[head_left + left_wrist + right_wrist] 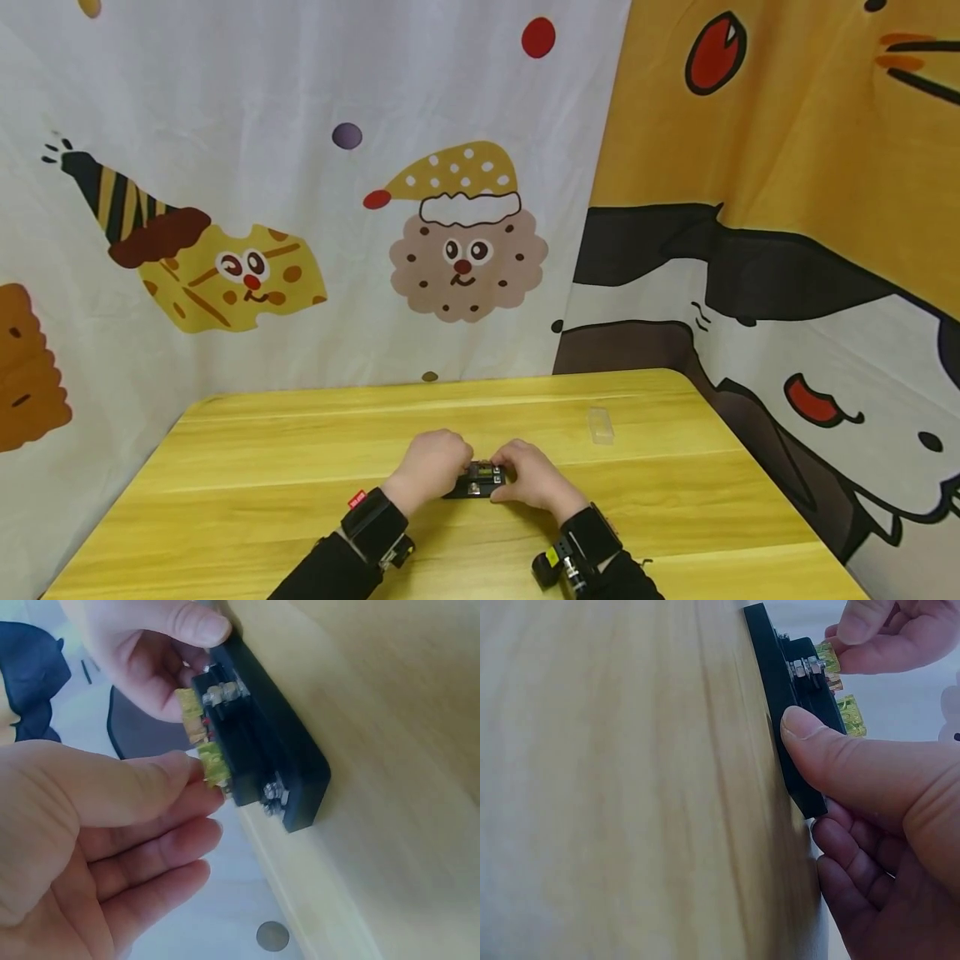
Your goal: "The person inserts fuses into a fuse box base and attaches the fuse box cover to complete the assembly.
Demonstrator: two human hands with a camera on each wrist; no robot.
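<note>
A black fuse holder (474,490) with metal studs and nuts lies on the table between both hands. Across its top is a yellow see-through fuse (213,762) with a reddish middle. Thumb and index finger of my left hand (430,471) pinch one end of this fuse, as the left wrist view shows; the other fingers are loosely bent. My right hand (534,477) grips the opposite end of the holder, its thumb (804,726) on the black base and its fingers partly hidden below.
A small clear plastic cover (601,425) lies farther back to the right on the yellow wood-grain table (300,467). Printed curtains (285,75) hang behind the table and along its right side.
</note>
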